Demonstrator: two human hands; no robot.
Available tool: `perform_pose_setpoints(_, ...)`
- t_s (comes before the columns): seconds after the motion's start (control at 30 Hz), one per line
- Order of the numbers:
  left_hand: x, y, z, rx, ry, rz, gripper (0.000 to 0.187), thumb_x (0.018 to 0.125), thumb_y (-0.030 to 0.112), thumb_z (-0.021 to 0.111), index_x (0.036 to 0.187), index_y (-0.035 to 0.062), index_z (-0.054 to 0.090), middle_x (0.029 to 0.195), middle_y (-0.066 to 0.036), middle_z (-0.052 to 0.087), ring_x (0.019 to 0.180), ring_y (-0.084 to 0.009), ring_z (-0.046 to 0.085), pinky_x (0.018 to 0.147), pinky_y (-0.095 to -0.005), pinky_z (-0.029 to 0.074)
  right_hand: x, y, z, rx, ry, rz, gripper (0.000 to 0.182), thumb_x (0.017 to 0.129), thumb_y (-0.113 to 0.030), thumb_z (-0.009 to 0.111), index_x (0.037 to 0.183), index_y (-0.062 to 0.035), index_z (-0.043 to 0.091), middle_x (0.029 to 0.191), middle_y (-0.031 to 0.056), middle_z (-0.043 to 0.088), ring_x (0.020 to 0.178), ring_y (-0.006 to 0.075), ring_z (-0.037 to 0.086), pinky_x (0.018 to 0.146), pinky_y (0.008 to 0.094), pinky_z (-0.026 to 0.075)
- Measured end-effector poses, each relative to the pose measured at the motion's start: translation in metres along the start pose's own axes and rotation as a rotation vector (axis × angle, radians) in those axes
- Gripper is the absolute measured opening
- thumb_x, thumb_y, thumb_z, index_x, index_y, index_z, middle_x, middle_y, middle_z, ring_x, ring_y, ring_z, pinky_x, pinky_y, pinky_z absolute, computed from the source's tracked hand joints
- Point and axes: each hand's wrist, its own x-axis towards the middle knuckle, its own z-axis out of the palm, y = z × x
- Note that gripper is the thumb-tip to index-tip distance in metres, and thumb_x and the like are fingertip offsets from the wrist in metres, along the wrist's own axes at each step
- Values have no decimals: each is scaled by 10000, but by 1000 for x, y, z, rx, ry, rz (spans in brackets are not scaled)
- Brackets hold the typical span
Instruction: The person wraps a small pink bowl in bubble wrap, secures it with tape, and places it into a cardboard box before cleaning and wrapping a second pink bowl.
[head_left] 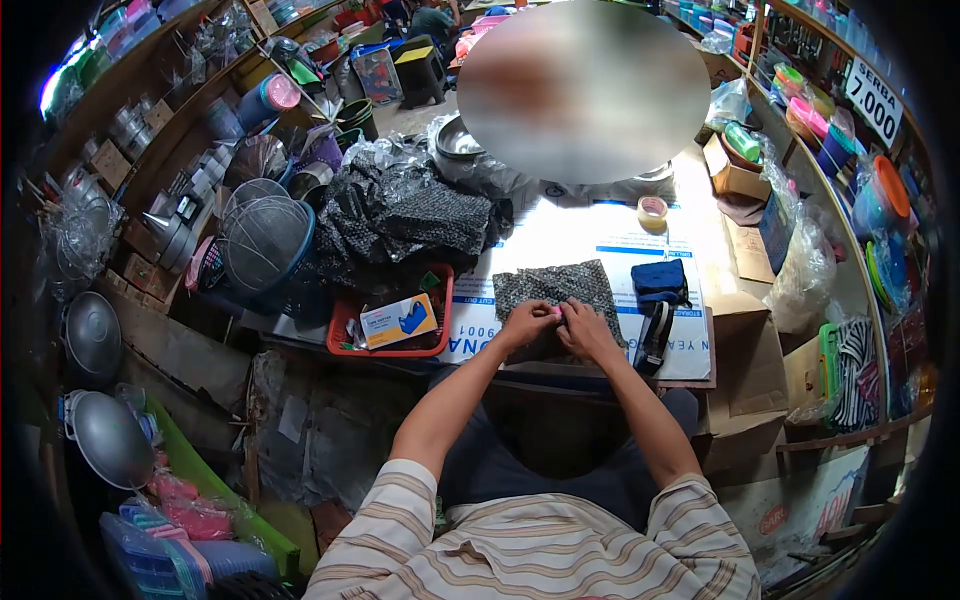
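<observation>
In the head view, the landmark is the bubble-wrap sheet [540, 283], dark and spread near the front edge of the table [690, 345]. The small pink thing [557, 311] is over the sheet's near part, between the two hands. The left hand [528, 325] pinches at it with thumb and forefinger, the other fingers curled. The right hand [588, 330] meets it from the other side, fingertips drawn together at the pink thing; whether they grip it or only touch it, I cannot tell.

To the right of the sheet is a blue pouch [658, 280], with a dark strap [655, 340] on its near side. Beyond the sheet, to the right, is a tape roll [652, 213]. To its left is a red basket [392, 353] bearing a small box [400, 320]; beyond that basket, also left of the sheet, is a heap of dark wrap [400, 205].

The pink thing is so small that a loosened pinch could drop it onto the sheet, where the crinkled surface might hide it. Pulling the hands apart sharply could flick it away. The sheet looks light, so a dragging wrist could shift it, and a sleeve or forearm swung right could catch the strap and tug the pouch.
</observation>
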Motion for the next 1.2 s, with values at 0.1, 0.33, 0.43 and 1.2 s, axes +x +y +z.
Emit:
perform_pose_setpoints(0.1, 25, 7, 0, 131, -28, -78, 341, 938, 307, 853, 1105, 12, 810, 1034, -72, 804, 986, -136, 710, 901, -325, 555, 11, 0, -7, -169, 33, 112, 565, 917, -329, 752, 1396, -64, 613, 1525, 169, 573, 1443, 358, 513, 1153, 638, 396)
perform_pose_setpoints(0.33, 62, -17, -25, -204, -42, -514, 328, 961, 344, 800, 1168, 91, 782, 1125, -81, 763, 1056, -237, 713, 932, -412, 583, 10, 3, 6, -308, 307, -68, 558, 872, -245, 771, 1387, -86, 628, 1495, 137, 579, 1488, 332, 474, 1214, 587, 323)
perform_pose_setpoints(0.43, 70, -13, -26, -379, -116, -791, 361, 972, 377, 768, 1150, 63, 777, 1075, -110, 793, 1001, -265, 749, 939, -439, 597, 6, 6, 16, -252, 161, -71, 654, 891, -258, 773, 1491, -86, 576, 1563, 138, 540, 1513, 334, 452, 1231, 584, 305)
perform_pose_setpoints(1.2, 111, -50, -28, 867, 138, -53, 763, 836, 441, 887, 1448, 76, 611, 1382, -185, 658, 1400, -402, 544, 1146, -578, 443, 31, 37, 66, -205, 13, -50, 804, 956, -471, 651, 1607, -38, 462, 1692, 130, 439, 1606, 356, 329, 1289, 678, 206)
